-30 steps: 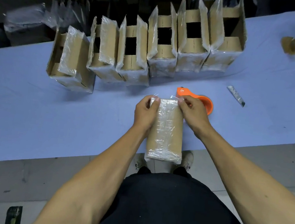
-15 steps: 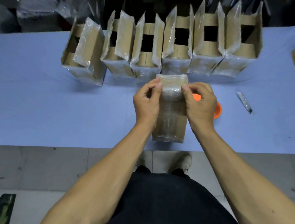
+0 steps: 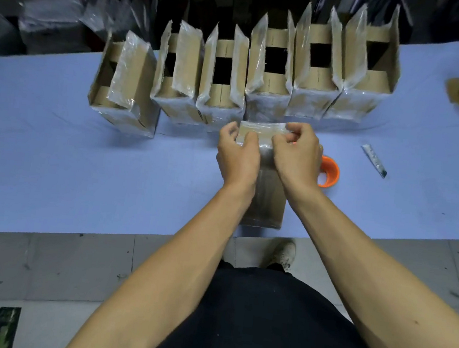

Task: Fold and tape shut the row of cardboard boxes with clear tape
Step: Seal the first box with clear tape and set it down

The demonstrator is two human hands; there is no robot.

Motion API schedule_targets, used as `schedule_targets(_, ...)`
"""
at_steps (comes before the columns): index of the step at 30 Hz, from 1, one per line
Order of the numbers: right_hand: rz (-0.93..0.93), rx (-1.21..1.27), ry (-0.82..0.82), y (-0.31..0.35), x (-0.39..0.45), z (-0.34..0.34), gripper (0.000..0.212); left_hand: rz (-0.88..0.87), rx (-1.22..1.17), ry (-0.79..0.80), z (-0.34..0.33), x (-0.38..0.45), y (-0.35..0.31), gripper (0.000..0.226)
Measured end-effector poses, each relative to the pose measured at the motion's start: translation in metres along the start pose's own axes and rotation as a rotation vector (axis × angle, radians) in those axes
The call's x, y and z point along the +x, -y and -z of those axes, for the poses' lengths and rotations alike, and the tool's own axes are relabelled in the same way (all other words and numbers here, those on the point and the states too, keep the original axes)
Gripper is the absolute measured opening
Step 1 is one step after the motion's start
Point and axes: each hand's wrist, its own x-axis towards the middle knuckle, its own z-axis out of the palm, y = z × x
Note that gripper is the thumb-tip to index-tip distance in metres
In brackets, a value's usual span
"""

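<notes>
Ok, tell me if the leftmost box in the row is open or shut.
Open. The leftmost box shows a dark gap between its cardboard flaps, and one wrapped flap stands raised.

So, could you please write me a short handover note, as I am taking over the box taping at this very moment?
Left hand and right hand: each has a grip on the far end of the taped box at the near table edge, fingers curled on its clear tape.
Orange tape dispenser: on the table, just right of the right hand.
Done: the box in hand looks closed and wrapped.
Left: six open boxes in the row behind, flaps still up; fold and tape each.
</notes>
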Motion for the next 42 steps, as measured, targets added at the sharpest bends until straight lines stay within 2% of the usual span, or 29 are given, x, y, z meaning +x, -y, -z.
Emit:
schedule_targets(3, 0.025, -0.051, 0.028, -0.001, -0.002, -0.006, 0.038, -0.003, 0.044, 0.019, -0.001, 0.000, -0.001, 0.029)
schedule_targets(8, 0.136, -0.067, 0.007, 0.000, 0.004, -0.003, 0.020, 0.028, 0.055, -0.041, 0.001, 0.008, -0.001, 0.020)
schedule_targets(10, 0.116, -0.051, -0.005, -0.002, 0.008, 0.000, 0.018, 0.066, 0.023, -0.059, 0.000, 0.009, -0.005, 0.019)
schedule_targets(12, 0.109, -0.024, 0.063, -0.006, 0.016, 0.004, 0.019, 0.049, 0.032, -0.033, 0.002, 0.012, -0.007, 0.014)
schedule_targets(16, 0.290, -0.055, 0.308, -0.021, 0.027, 0.022, 0.021, 0.038, 0.047, 0.239, 0.005, 0.025, -0.016, 0.032)
schedule_targets(18, 0.344, -0.088, 0.319, -0.028, 0.030, 0.028, 0.023, 0.029, 0.066, 0.352, 0.008, 0.030, -0.018, 0.053)
schedule_targets(20, 0.316, -0.085, 0.244, -0.034, 0.032, 0.030, 0.020, -0.042, 0.151, 0.398, 0.016, 0.035, -0.016, 0.059)
schedule_targets(22, 0.205, -0.068, 0.151, -0.041, 0.029, 0.029, 0.019, -0.127, 0.304, 0.390, 0.030, 0.039, -0.013, 0.050)
schedule_targets(24, 0.082, -0.034, 0.083, -0.050, 0.021, 0.024, 0.026, -0.218, 0.509, 0.306, 0.051, 0.043, -0.005, 0.046)
schedule_targets(27, 0.020, -0.065, 0.097, -0.062, 0.003, 0.005, 0.037, -0.236, 0.656, 0.173, 0.082, 0.043, 0.017, 0.054)
schedule_targets(31, -0.130, -0.061, 0.173, -0.075, -0.018, -0.018, 0.040, -0.129, 0.493, 0.103, 0.104, 0.038, 0.042, 0.065)
schedule_targets(34, -0.114, -0.138, 0.168, -0.078, -0.019, -0.023, 0.042, -0.059, 0.341, 0.071, 0.109, 0.037, 0.052, 0.073)
schedule_targets(36, -0.091, -0.215, 0.163, -0.076, -0.017, -0.023, 0.040, -0.012, 0.297, 0.084, 0.112, 0.041, 0.057, 0.066)
schedule_targets(39, -0.036, -0.394, 0.143, -0.074, -0.017, -0.022, 0.042, -0.051, 0.339, 0.161, 0.118, 0.050, 0.060, 0.049)
schedule_targets(42, 0.005, -0.468, 0.134, -0.076, -0.024, -0.020, 0.047, -0.064, 0.335, 0.156, 0.120, 0.054, 0.060, 0.055)
